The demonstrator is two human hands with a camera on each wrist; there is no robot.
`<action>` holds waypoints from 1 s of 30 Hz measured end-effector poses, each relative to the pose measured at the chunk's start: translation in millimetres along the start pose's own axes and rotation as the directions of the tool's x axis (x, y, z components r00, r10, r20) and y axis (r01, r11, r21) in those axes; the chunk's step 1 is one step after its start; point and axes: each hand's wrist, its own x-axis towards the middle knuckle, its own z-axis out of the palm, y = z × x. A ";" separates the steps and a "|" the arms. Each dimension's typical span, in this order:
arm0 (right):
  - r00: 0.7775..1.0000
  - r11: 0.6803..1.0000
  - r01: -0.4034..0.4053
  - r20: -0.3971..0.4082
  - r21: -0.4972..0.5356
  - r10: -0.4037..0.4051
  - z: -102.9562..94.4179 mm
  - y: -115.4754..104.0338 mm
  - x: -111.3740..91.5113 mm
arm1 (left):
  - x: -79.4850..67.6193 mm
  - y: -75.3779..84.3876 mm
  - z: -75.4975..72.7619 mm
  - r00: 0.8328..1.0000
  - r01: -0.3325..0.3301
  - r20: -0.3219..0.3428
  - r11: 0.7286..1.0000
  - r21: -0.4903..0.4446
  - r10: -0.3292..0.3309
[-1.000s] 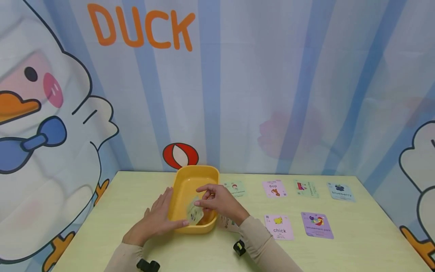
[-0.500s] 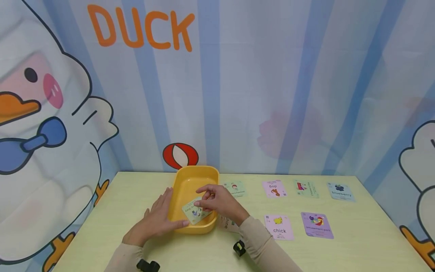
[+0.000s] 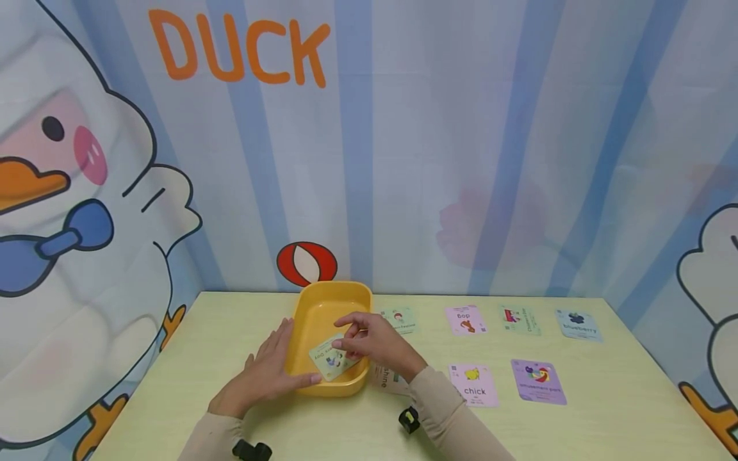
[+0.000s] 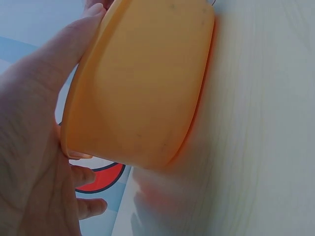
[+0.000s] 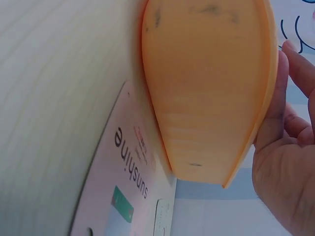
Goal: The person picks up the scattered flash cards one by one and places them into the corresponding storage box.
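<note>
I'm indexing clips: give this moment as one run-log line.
left hand: touching yellow tray; right hand: over tray; pale card: in tray; sunshine card: on table beside tray

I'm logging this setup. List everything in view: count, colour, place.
Table: 1, pale yellow, foreground
Tray: 1, yellow, on table
Tray card: 1, pale green, in tray
Green cards: 2, green, far row
Dog card: 1, pink, between green cards
Blueberry card: 1, blue, far right
Sunshine card: 1, pale pink, right of tray
Chick card: 1, pink, near row
Park card: 1, purple, near right
Backdrop: 1, blue-and-white, behind table
DUCK lettering: 1, orange, on backdrop
Ball print: 1, red-and-white, on backdrop
Cartoon prints: 2, mostly white, backdrop sides
Wrist devices: 2, black, near edge
Sleeves: 2, beige, near edge
Left hand: 1, bare, at tray's left rim
Right hand: 1, bare, over tray's right side
</note>
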 end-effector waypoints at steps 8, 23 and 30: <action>0.999 0.999 0.010 0.031 -0.031 -0.009 -9.6 -2.7 -7.1 | -0.7 3.7 0.0 1.000 0.027 0.011 1.000 0.010 -0.027; 0.998 0.998 0.032 0.051 -0.047 -0.030 -27.1 -2.5 -18.3 | -2.3 6.2 -2.6 1.000 0.022 0.004 1.000 -0.001 -0.022; 0.999 0.998 0.025 0.040 -0.065 -0.022 -33.0 1.7 -22.3 | -1.8 5.5 0.0 0.999 0.034 0.013 0.999 -0.009 -0.034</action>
